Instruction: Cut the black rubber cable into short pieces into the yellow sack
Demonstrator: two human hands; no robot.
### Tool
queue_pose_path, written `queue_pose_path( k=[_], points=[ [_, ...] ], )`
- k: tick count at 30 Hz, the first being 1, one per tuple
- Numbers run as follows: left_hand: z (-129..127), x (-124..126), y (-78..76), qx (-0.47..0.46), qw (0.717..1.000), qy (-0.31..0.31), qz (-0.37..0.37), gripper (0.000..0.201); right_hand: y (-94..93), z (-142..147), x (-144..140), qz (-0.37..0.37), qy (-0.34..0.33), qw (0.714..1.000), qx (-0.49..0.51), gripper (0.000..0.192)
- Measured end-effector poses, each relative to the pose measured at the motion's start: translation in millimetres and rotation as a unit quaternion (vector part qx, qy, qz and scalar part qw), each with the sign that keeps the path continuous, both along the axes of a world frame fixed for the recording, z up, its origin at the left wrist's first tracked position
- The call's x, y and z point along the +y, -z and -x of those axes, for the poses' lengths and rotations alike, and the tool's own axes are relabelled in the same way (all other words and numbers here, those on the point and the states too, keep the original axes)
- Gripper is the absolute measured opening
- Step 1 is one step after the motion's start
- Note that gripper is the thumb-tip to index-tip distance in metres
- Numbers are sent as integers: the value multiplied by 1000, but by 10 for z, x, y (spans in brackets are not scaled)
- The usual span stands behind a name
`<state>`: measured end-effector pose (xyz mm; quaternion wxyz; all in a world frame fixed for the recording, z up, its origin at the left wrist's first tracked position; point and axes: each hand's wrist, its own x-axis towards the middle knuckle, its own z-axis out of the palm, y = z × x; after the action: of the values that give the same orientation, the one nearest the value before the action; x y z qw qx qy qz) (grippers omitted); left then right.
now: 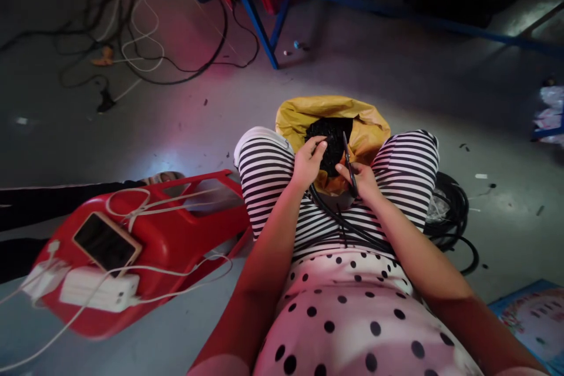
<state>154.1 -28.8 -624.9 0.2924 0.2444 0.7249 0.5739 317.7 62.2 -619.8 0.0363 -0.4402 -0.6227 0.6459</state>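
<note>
Between my knees stands a yellow bag (317, 107) with its mouth open, holding a heap of small black pieces (330, 155). My left hand (308, 160) is over its left side, thumb and fingers pinched on a small dark piece that I cannot clearly make out. On the right, my right hand (365, 181) grips a pair of dark-handled scissors (348, 160), blades pointing up and away over the bag. A black tube (348, 224) runs across my lap, under my right forearm; its end near my left wrist is partly hidden.
A coil of black tube (460, 205) lies on the floor by my right knee. To my left, a red stool (176, 235) bears a phone (106, 244), a white power strip (99, 289) and cables. Ahead are a blue metal frame (264, 35) and tangled cords (189, 77).
</note>
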Motion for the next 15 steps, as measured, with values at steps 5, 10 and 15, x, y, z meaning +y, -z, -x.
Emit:
queue_pose_path(
  k=[5, 10, 15],
  points=[
    [34, -68, 29, -55, 998, -7, 9, 21, -24, -28, -4, -26, -50, 998, -31, 73],
    [16, -65, -59, -97, 995, -14, -4, 15, -103, -11, -20, -98, -99, 987, -78, 72],
    [-17, -60, -152, -139, 990, -23, -27, 12, -192, -5, -52, -183, -120, 970, -105, 65]
  ],
)
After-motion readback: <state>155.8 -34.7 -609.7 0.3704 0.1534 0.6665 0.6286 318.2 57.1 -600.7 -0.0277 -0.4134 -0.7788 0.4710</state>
